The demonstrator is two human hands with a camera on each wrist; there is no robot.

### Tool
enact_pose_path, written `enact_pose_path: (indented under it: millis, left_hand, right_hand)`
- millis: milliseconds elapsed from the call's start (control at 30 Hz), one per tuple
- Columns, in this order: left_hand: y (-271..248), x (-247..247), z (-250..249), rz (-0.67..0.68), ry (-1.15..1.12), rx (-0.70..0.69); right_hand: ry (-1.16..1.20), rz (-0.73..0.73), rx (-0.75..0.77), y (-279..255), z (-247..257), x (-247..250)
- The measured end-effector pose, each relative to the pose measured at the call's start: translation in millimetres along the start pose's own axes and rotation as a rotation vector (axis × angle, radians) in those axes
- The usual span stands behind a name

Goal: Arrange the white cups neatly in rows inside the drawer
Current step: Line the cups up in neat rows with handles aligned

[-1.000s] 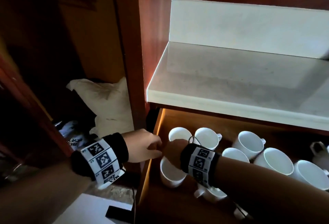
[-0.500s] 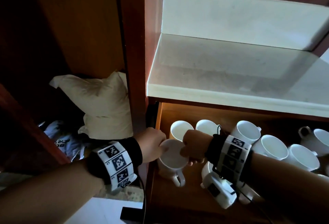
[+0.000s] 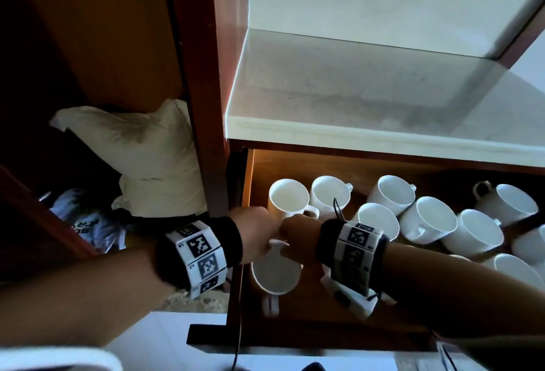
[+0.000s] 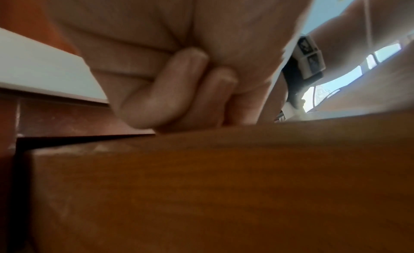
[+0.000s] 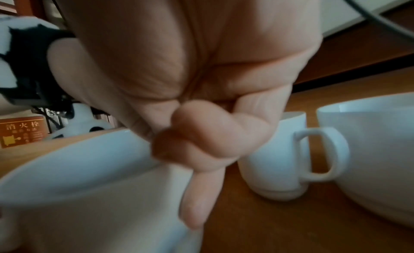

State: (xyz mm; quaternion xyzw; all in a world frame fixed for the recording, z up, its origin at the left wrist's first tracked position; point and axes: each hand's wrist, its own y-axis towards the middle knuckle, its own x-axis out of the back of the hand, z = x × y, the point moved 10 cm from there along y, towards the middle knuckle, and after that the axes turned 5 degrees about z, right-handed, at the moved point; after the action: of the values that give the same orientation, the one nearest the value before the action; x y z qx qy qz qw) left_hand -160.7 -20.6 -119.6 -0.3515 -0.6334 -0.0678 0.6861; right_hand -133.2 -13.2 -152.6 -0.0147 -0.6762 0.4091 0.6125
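Note:
A white cup point(image 3: 275, 276) stands upright at the front left of the open wooden drawer point(image 3: 324, 320), its handle pointing toward me. My left hand point(image 3: 259, 229) reaches over the drawer's left wall point(image 4: 224, 186) with curled fingers and meets the cup's rim. My right hand point(image 3: 298, 232) grips the rim of this cup point(image 5: 89, 186) from the right, one finger point(image 5: 197, 195) lying down its outside. Several more white cups point(image 3: 427, 220) stand behind and to the right. One cup point(image 3: 289, 195) sits in the back left corner.
A pale stone countertop point(image 3: 354, 90) overhangs the drawer's back. Left of the cabinet post lie a cream pillow point(image 3: 141, 158) and a printed bag point(image 3: 85, 223). Bare drawer floor shows at the front, right of the held cup.
The cup has been turned so that its handle points to the front. My left hand has come in from the drawer's edge onto the rim.

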Motion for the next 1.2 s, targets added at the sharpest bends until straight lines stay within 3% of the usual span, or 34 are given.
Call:
enact_pose_path:
  millis: [133, 367, 500, 633, 733, 1033, 1100, 1200]
  left_hand:
    - [1.8, -3.1, -2.8, 0.043, 0.146, 0.042]
    - [3.6, -4.0, -4.2, 0.049, 0.193, 0.044]
    - [8.1, -8.9, -5.4, 0.116, 0.222, 0.051]
    - [11.9, -13.3, -6.3, 0.148, 0.298, 0.067]
    - [13.0, -13.4, -6.0, 0.166, 0.331, 0.090]
    - [11.6, -13.6, -3.8, 0.229, 0.217, 0.120]
    - [10.5, -3.8, -3.1, 0.198, 0.128, 0.123]
    - [11.7, 28.2, -12.6, 0.042, 0.020, 0.063]
  right_hand:
    - [-0.001, 0.020, 0.003, 2.9, 5.3, -3.6]
    - [0.095, 0.052, 0.002, -0.5, 5.0, -5.8]
    - [0.287, 0.121, -0.080, -15.3, -34.5, -4.6]
    - [0.068, -0.037, -0.270, -36.9, -106.3, 17.7]
    - [-0.047, -0.031, -0.336, -48.4, -129.6, 8.5]
    - [-0.315, 0.077, -0.275, -53.0, -113.8, -12.3]
    - [-0.360, 0.116, -0.261, -50.4, -109.4, -17.5]
    - [-0.356, 0.101, -0.208, -50.9, -98.8, -8.1]
